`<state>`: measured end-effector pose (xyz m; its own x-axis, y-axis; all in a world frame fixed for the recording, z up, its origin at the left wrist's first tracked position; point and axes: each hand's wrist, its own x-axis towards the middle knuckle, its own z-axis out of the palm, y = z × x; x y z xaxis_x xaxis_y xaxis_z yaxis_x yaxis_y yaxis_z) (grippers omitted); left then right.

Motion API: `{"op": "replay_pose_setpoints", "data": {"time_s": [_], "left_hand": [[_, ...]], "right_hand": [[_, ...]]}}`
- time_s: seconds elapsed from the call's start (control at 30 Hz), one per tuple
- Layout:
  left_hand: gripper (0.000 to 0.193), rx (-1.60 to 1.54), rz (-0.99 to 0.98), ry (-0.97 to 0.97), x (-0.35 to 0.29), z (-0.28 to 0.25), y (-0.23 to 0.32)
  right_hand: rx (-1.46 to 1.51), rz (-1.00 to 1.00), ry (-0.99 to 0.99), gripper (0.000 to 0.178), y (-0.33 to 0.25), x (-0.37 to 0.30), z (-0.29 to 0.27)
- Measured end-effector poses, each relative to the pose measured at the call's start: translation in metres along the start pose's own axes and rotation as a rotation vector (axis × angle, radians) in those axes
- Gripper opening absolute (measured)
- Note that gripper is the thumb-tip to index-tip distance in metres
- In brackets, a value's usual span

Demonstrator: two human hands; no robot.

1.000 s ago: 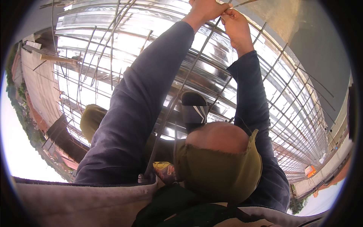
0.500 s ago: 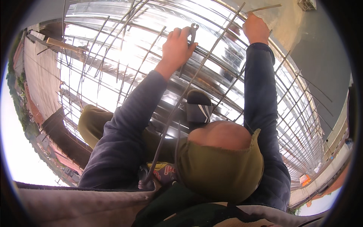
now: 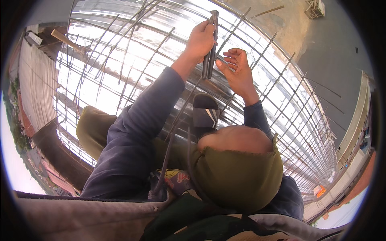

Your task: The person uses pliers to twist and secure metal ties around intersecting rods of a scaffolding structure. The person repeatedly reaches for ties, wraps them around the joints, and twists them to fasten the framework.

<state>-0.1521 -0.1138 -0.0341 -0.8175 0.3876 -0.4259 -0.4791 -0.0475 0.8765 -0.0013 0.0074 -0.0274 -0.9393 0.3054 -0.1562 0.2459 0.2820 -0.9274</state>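
- Your left hand (image 3: 201, 42) is wrapped round black-handled end-cutting pincers (image 3: 211, 62), head away from you, handle ends toward you.
- Your right hand (image 3: 238, 74) holds nothing that I can see: fingers spread and curled, just beside the handle ends.
- Pincers sit in the air above the corrugated metal decking (image 3: 144, 54), nearer its far edge than your slide sandal (image 3: 206, 114).
- Risk: a loose pass between hands could drop the pincers through the rebar grid (image 3: 234, 30); gaps look wide enough.
- Risk: handles squeezed with a finger between them could pinch it.
- Risk: bare skin at your knee (image 3: 237, 139) could scrape on bar ends if you lean.
- Risk: slick-looking metal plus that sandal could mean a slip; the hanging cord (image 3: 168, 156) might snag a bar.
- Count, close in: two hands, one pair of pincers, one sandal in view, one bare knee.
- Count, farther out: one wooden handle (image 3: 66, 39) by the decking's left edge, one thin strip (image 3: 268, 11) by the far edge, one boxy frame (image 3: 314, 9) beyond it, one orange object (image 3: 319, 190) toward the right end.
- Bars: many, overlapping; no reliable count.
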Motion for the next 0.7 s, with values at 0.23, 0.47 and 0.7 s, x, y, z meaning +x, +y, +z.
{"op": "replay_pose_setpoints", "data": {"time_s": [0.23, 0.47, 0.7], "left_hand": [[0.033, -0.003, 0.015, -0.299, -0.001, 0.062, -0.002], [0.053, -0.092, -0.141, -0.034, 0.060, 0.095, -0.049], [0.040, -0.131, -0.248, 0.110, 0.087, 0.152, -0.055]], "right_hand": [[0.988, 0.391, -0.154, 0.024, 0.006, -0.011, -0.022], [-0.109, 0.323, 0.135, 0.037, 0.004, 0.010, -0.115], [-1.157, 0.070, 0.101, 0.032, 0.026, 0.074, -0.156]]}}
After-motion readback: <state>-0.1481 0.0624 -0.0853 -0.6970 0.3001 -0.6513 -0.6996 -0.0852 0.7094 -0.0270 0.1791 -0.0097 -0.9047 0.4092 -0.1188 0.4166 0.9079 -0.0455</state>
